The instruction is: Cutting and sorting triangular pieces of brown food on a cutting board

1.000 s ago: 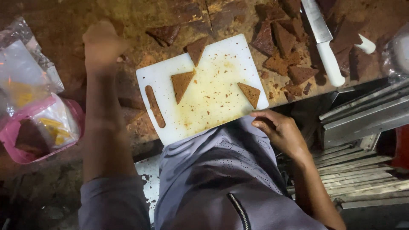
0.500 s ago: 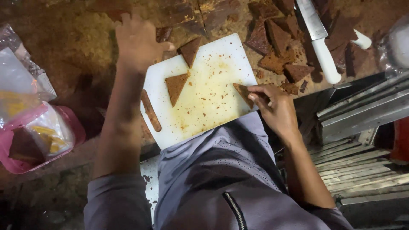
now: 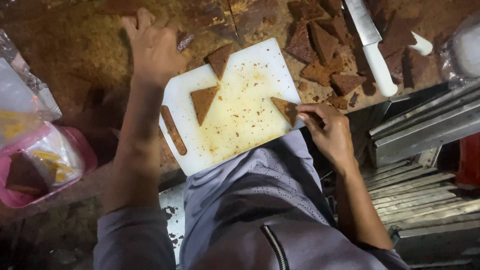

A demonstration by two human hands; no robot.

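The right hand [image 3: 327,131] pinches the near corner of a brown triangular cake piece [image 3: 285,109] at the right edge of the white cutting board [image 3: 240,125], fingertips closed on it. The left hand [image 3: 155,47] reaches beyond the board's far left corner, fingers loosely curled over the crumb-covered counter [image 3: 75,65]; whether it holds anything I cannot tell. The piece looks soft and crumbly, so a light grip low on its sides, lifting it flat, should keep it whole. On the board lie three triangles: the pinched one, one between the hands [image 3: 203,102], one at the far edge [image 3: 220,59]. Beyond the right hand sits a heap of cut pieces [image 3: 325,55], too jumbled to count, and one white-handled knife [image 3: 372,42].
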